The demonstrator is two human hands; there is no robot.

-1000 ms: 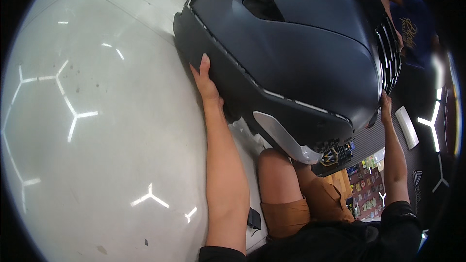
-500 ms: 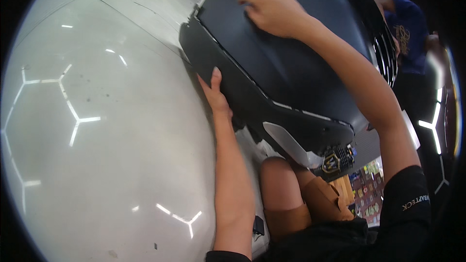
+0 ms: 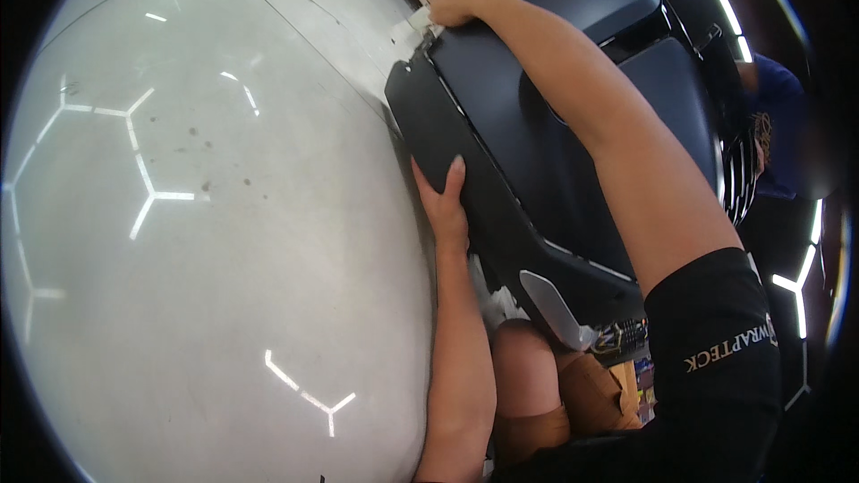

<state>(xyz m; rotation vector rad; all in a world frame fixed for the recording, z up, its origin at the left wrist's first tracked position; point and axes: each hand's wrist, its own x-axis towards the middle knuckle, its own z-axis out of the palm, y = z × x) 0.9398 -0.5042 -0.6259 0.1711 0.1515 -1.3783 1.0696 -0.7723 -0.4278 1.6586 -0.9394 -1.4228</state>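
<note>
A matte black car bumper (image 3: 501, 152) stretches away in front of me, tilted on its side. My left hand (image 3: 446, 207) grips its lower left edge; the thumb lies on the outer face and most fingers are hidden beneath. At the bumper's far end, my right hand (image 3: 456, 2) is bent with its fingers curled at the corner. White material (image 3: 413, 29) shows beside those fingertips. What the right hand holds, if anything, is hidden from view.
Glossy pale floor (image 3: 224, 259) spreads on the left, reflecting lights. A silver-grey trim piece (image 3: 550, 309) sits at the bumper's near end, close to my knee (image 3: 523, 367). Another person in a blue top (image 3: 777, 107) is at the far right, beside the grille (image 3: 738, 174).
My right hand has moved farther away, from the bumper's face to its far corner. The yellow-green item at its fingers no longer shows. The left hand keeps its grip while the view shifts.
</note>
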